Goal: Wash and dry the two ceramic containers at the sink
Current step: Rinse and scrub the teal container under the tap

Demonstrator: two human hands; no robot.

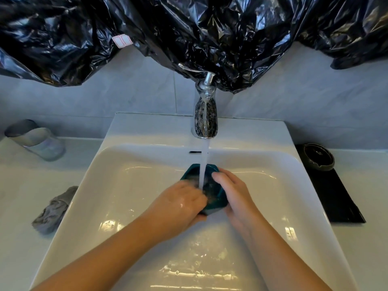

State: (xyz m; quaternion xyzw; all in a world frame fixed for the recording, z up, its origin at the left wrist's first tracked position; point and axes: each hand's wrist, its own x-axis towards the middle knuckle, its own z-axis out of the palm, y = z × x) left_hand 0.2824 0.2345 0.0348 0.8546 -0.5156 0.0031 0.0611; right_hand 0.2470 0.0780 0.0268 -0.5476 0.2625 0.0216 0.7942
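Over the middle of the white sink (117,185), both bare hands are closed around a teal container (212,186), held under the stream of water (204,160) that runs from the chrome faucet (204,120). The water falls straight into the container's open mouth. The left hand (178,202) grasps the container from its left side and from beneath, with the fingers curled in at the rim where the water lands; its back is wet and shiny. The right hand (233,192) clasps the container's right wall, the thumb lying along the upper edge and the fingers wrapped around the outside. The container sits tilted a little between the two hands, above the basin and not resting on it.

On the surface (21,196) to the right of the sink, a second dark container (318,157), round and low, stands on the far end of a black mat (336,196), well apart from the hands. On the left of the sink, a crumpled grey cloth (54,208) lies just beside the basin's edge. Farther back on the left stands a clear glass tumbler (35,139). Black plastic sheeting (189,28) hangs across the wall above the faucet, and a small white label with a red border (121,40) is stuck to it.
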